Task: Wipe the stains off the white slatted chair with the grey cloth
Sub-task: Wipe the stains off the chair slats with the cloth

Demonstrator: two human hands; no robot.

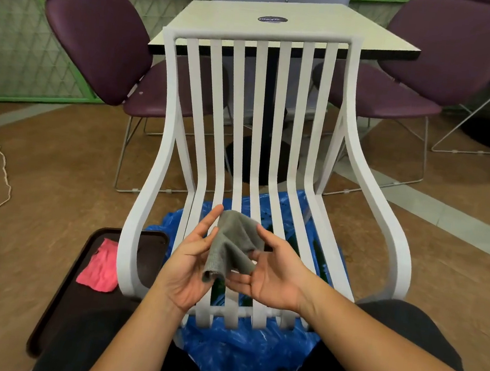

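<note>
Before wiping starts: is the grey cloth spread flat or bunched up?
Bunched: the grey cloth hangs in crumpled folds between the left hand and right hand, not spread flat.

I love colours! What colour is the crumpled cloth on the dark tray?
Pink: the crumpled pink cloth on the dark tray, head view.

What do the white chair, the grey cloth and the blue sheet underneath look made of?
White slatted chair: matte painted metal or plastic, unclear; thin smooth curved slats. Grey cloth: soft textile, maybe microfibre; drapes limply. Blue sheet: thin plastic film; shiny crinkles.
</note>
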